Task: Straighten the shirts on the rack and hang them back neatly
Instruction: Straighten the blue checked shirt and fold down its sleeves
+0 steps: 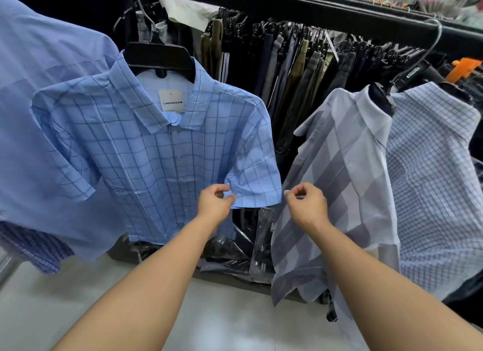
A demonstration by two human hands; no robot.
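In the head view, the blue checked shirt [156, 152] is hanging front-on from a black hanger [159, 56] at centre left, with a white label [171, 101] showing inside its collar. The left hand [215, 203] is pinching the hem of the shirt's right-side sleeve [253, 183] at its left corner, its fingers [218, 191] curling round the cloth. The right hand [307, 204] is hovering just beside the sleeve's right corner with its fingers [298, 191] curled and thumb meeting forefinger; I cannot tell whether they are gripping any cloth. To the right, a grey striped shirt [339, 173] and a small-check shirt [431, 167] are hanging tilted from the black rail [313, 8]. A plain blue shirt [39, 115] is filling the left edge. Dark trousers [300, 71] are hanging farther back.
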